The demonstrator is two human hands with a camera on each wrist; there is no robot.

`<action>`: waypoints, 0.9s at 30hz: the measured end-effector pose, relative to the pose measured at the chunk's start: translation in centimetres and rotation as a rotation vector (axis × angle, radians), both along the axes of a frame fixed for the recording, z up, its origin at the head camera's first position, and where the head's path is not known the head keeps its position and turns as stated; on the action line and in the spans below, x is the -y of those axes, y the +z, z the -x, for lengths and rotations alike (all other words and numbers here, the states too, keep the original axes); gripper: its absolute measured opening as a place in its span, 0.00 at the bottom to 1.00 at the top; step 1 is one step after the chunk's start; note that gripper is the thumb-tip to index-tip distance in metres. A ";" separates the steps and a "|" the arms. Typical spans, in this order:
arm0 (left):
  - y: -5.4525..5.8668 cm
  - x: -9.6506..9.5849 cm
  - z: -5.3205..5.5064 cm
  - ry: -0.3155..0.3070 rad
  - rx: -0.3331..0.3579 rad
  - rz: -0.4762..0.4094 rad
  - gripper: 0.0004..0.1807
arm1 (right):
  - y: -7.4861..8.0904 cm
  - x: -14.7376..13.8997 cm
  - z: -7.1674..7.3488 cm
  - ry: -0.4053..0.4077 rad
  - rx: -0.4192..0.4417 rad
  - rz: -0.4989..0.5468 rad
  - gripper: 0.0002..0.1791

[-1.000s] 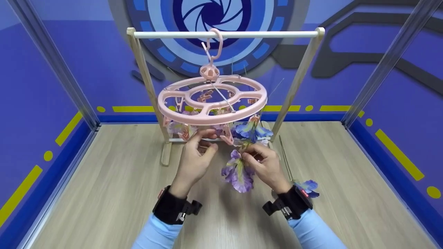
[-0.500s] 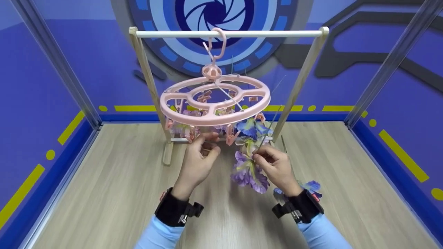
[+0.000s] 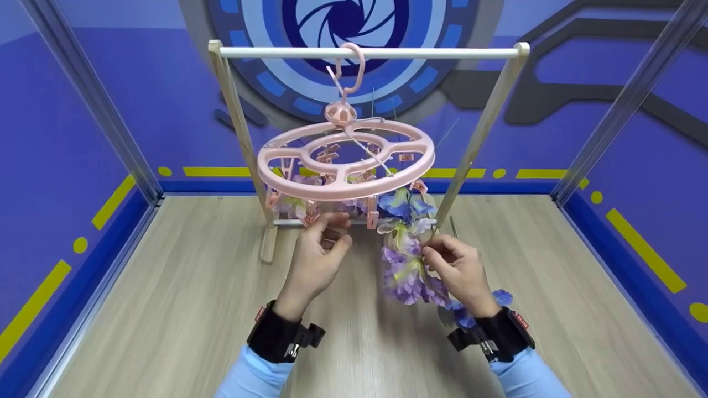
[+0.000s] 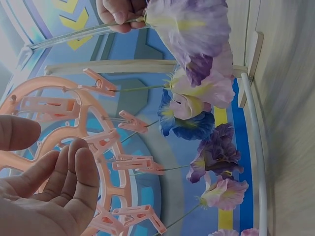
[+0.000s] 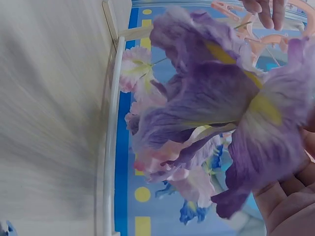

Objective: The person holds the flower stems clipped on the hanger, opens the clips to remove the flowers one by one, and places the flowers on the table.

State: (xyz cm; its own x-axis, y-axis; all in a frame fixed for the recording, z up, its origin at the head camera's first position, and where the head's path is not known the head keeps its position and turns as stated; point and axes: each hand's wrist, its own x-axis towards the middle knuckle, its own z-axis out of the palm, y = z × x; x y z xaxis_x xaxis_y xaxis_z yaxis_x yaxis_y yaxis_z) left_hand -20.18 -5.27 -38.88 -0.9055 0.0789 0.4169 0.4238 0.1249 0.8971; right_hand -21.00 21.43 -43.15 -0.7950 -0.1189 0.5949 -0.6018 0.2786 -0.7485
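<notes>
My right hand (image 3: 458, 270) pinches the stem of a purple artificial iris (image 3: 409, 279), bloom downward, right of and below the pink clip hanger (image 3: 354, 190). In the left wrist view the purple iris (image 4: 189, 24) hangs by its stem from the right-hand fingertips. My left hand (image 3: 318, 249) is raised under the hanger's front edge, fingers loosely bent and thumb apart, with nothing held. A pink clip (image 3: 372, 213) dangles just right of it. In the left wrist view, several clips (image 4: 135, 164) grip stems of pink, blue and purple irises (image 4: 216, 152).
The hanger hooks over the white bar (image 3: 431, 53) of a wooden stand (image 3: 238, 121). A blue iris (image 3: 500, 297) lies on the table (image 3: 166, 309) beside my right wrist, partly hidden. Printed blue walls (image 3: 127, 83) enclose the table at the back and sides.
My right hand has moved right with the purple iris, whose stem now tilts differently. The front clip has turned and the hanger shifted slightly. My left hand stays nearly in place.
</notes>
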 end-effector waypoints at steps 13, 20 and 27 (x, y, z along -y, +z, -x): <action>-0.2 0.0 0.2 0.016 -0.027 0.016 0.17 | 0.8 -1.3 -0.3 0.009 0.010 0.033 0.06; -0.3 0.1 0.1 0.019 -0.022 0.023 0.17 | 1.6 -2.1 -0.4 -0.022 0.028 0.071 0.05; -0.4 0.1 0.2 0.029 -0.026 0.027 0.17 | 2.0 -3.0 -0.5 -0.061 0.060 0.048 0.05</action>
